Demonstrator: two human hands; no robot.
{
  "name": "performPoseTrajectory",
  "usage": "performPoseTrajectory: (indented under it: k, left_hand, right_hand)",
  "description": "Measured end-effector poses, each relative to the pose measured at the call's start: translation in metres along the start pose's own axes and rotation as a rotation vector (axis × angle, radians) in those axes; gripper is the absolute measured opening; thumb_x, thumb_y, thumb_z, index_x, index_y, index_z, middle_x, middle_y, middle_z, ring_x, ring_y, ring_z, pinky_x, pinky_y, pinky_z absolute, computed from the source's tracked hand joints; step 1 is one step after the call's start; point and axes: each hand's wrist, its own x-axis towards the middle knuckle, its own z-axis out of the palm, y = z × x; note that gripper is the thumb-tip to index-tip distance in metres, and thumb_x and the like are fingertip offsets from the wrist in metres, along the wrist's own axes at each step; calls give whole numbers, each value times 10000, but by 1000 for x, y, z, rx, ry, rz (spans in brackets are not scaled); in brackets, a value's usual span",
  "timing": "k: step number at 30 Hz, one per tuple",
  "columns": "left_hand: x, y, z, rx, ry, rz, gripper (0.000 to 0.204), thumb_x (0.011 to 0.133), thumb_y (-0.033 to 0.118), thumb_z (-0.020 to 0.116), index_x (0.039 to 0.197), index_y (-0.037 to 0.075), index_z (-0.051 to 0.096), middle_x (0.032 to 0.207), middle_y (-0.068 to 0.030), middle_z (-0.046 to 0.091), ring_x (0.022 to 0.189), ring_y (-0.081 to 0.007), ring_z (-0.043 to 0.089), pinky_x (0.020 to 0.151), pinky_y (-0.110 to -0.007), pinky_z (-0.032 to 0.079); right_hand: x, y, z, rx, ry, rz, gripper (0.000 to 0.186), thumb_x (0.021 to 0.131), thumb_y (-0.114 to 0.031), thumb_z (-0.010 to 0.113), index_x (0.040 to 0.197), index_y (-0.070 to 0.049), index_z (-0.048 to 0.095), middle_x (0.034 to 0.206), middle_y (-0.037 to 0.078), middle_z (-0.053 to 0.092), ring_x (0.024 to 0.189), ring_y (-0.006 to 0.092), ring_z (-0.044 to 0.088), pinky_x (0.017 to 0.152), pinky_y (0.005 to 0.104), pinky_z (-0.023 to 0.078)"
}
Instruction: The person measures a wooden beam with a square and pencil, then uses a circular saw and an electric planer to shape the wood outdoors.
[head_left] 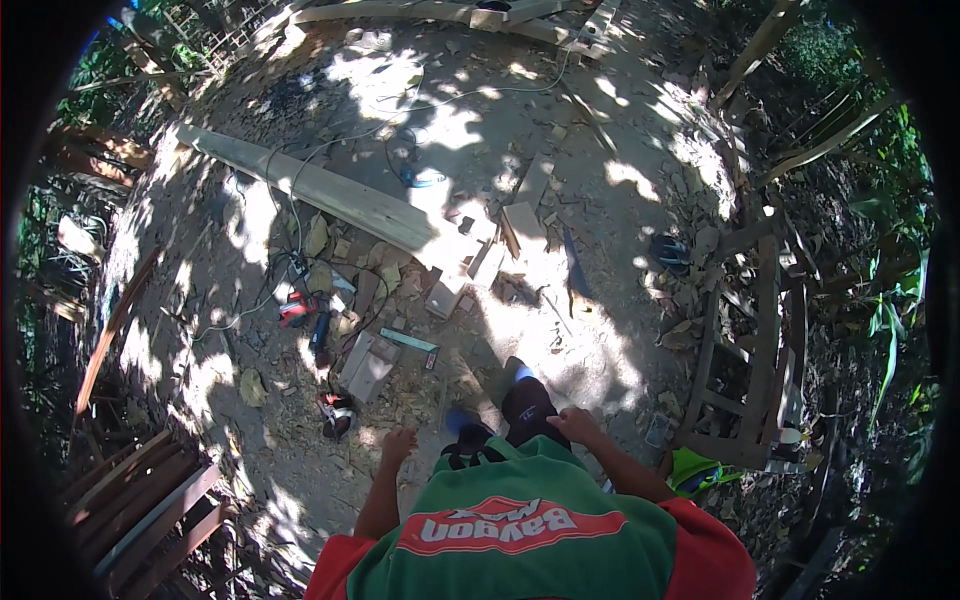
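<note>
My left hand [398,443] hangs beside my left leg, its fingers curled with nothing visible in them. My right hand [568,425] is at the side of my dark trousers [530,405], fingers bent; whether they grip anything is too small to tell. Ahead on the dirt ground lie a pale square ruler [405,340], short wood blocks [365,365], a red power tool [297,310], a dark blue tool [320,335] and another red-and-black tool [335,413]. A long plank [330,195] lies farther off, with offcuts [520,230] and a dark saw-like blade [577,270] at its right.
Long beams [450,15] lie at the back, with cords [470,90] across the ground. A wooden frame [760,350] and a bright green item [690,470] are at my right. Stacked boards [150,500] lie at the lower left. Foliage and branches [790,150] line the edges.
</note>
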Motion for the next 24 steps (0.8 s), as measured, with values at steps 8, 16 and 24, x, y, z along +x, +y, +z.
performPoseTrajectory:
  k: [8, 16, 24]
  left_hand:
    - [-10, -1, 26, 597, -50, 286, 405, 848, 457, 626, 911, 70, 726, 729, -120, 701, 651, -262, 687, 620, -369, 532]
    - [-98, 1, 77, 543, 238, -172, 417, 734, 451, 698, 880, 62, 740, 816, -177, 707, 799, -347, 692, 762, -442, 538]
    - [-112, -82, 24, 699, 67, 14, 376, 764, 414, 671, 870, 62, 748, 824, -191, 699, 769, -325, 693, 738, -424, 542]
  right_hand:
    - [76, -39, -2, -308, -428, -130, 755, 783, -693, 597, 1093, -6, 657, 1095, 228, 667, 1057, 404, 631, 914, 464, 502]
    - [154, -7, 20, -446, -643, -493, 613, 832, -593, 588, 952, -5, 716, 965, 262, 676, 958, 414, 656, 849, 490, 514]
    - [198, -68, 65, -733, -888, -907, 364, 942, -415, 487, 916, -169, 755, 794, 160, 677, 791, 369, 672, 726, 488, 535]
